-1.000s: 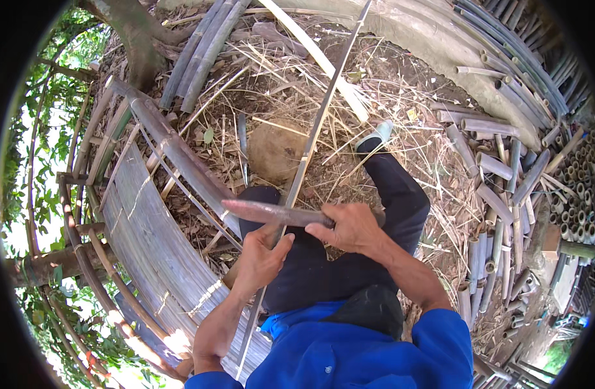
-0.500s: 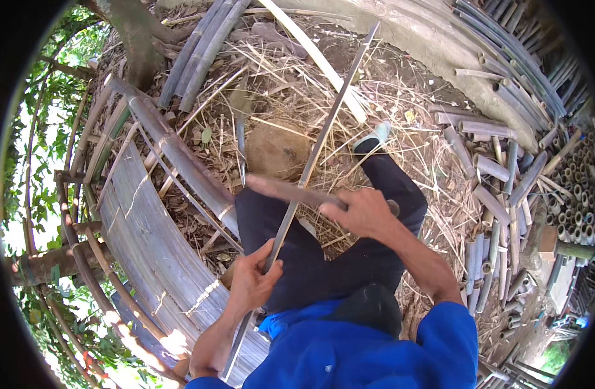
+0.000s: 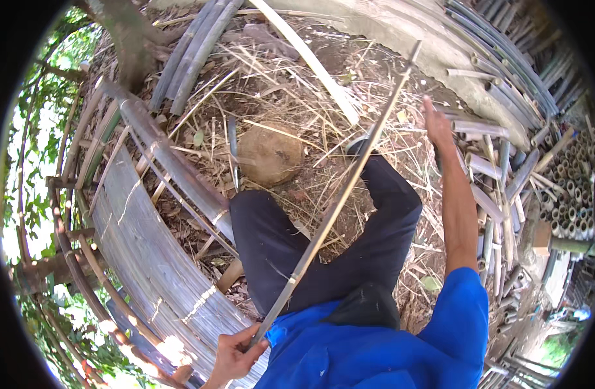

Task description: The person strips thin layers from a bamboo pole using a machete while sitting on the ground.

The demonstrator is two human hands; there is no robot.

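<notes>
My left hand (image 3: 238, 358) is closed around the near end of a long narrow bamboo strip (image 3: 333, 211), low at the left of my body. The strip slants up and right across my lap, its far tip beyond my right foot. Out to the right, clear of the strip, my right hand (image 3: 438, 126) is seen from its thumb side. Its other fingers are mostly hidden, and a dark edge shows beneath it. What it holds cannot be made out.
Between strip and bamboo rail (image 3: 161, 146) sits a round wooden block (image 3: 269, 154), with a narrow blade (image 3: 232, 146) beside it. A slatted bamboo bench (image 3: 148, 253) lies left. Shavings cover the ground; cut bamboo poles (image 3: 482, 129) are piled right.
My right hand, which held a blurred long-bladed knife across the strip, has swung out to the right. My left hand has drawn back toward my body, and the strip's far end has shifted right.
</notes>
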